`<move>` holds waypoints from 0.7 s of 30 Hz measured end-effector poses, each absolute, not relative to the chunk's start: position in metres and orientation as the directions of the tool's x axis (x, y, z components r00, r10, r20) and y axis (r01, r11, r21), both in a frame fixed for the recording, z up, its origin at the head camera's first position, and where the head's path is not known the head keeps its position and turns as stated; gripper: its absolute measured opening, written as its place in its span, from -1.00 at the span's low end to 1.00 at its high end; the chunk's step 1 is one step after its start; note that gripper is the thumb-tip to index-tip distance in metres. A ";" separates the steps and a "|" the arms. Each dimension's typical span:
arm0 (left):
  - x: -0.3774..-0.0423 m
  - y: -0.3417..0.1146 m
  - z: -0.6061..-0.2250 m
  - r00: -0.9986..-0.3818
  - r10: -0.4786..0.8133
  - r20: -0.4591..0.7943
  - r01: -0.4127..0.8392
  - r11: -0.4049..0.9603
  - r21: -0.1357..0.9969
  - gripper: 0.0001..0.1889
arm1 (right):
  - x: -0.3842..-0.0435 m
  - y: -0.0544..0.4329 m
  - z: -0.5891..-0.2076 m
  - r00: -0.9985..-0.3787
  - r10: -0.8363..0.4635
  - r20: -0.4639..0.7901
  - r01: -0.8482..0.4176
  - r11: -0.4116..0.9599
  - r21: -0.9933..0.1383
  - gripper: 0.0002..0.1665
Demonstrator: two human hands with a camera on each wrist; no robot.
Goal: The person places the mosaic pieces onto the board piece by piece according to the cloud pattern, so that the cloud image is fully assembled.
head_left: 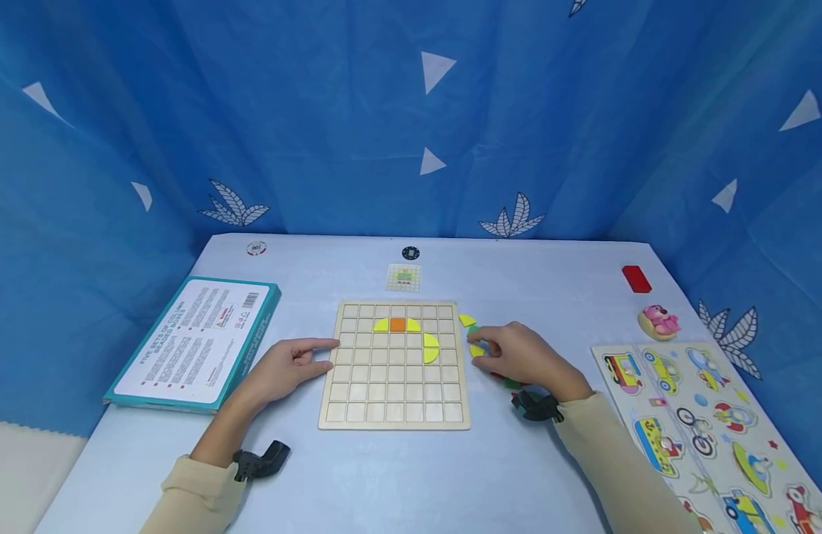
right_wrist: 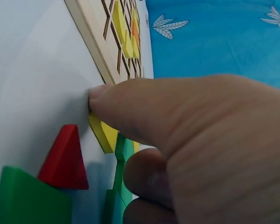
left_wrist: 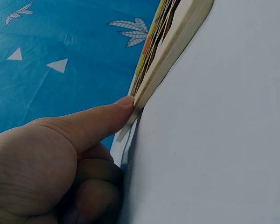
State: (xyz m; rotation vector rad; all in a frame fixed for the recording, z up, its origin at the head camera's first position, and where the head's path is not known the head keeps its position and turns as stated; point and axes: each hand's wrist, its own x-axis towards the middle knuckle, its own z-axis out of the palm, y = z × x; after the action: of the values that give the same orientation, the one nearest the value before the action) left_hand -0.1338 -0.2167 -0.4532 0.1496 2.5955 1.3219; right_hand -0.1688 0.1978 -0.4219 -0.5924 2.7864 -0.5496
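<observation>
Your right hand (head_left: 521, 352) pinches a yellow piece (head_left: 476, 351): it sits between the tips of your thumb and index finger, just off the right edge of the board (head_left: 377, 404). Whether the piece is clear of the table (head_left: 411, 482), I cannot tell. Your left hand (head_left: 283, 372) grasps nothing; its index finger and thumb reach out with a gap between them, tips at the board's left edge, while the other fingers fold in. The board lies flat between your two hands, with an orange square (head_left: 398, 324) in its second row, a yellow quarter (head_left: 382, 325) on each side of it, and two more quarters, one above the other, lower and to the right.

From the head you see the whole grid and the card (head_left: 403, 278) beyond it, but your right hand hides some of the loose pieces. The right wrist view uncovers a red piece (right_wrist: 65, 161) just beside a green piece (right_wrist: 32, 198), both apart from your thumb, and shows that thumb right against the yellow piece. The left wrist view gives you the board's side edge close up, with your thumb tip touching it
</observation>
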 end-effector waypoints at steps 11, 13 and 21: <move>-0.132 -0.219 -0.453 -0.972 0.189 -0.139 0.000 0.592 0.806 -0.58 | -0.168 0.195 -0.417 -0.907 -0.394 -0.148 -0.323 0.877 -0.355 -0.69; -0.132 -0.219 -0.453 -0.972 0.184 -0.143 -0.006 0.594 0.805 -0.58 | -0.167 0.194 -0.417 -0.909 -0.390 -0.149 -0.320 0.881 -0.349 -0.70; -0.133 -0.217 -0.452 -0.972 0.182 -0.148 -0.009 0.604 0.797 -0.58 | -0.165 0.200 -0.411 -0.909 -0.385 -0.158 -0.316 0.886 -0.338 -0.63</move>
State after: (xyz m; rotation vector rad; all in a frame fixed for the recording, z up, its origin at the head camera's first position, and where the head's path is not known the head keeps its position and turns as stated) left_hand -0.1327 -0.2166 -0.4517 0.1428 2.6162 1.3025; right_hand -0.1649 0.1997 -0.4111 -0.5338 2.8341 -0.4540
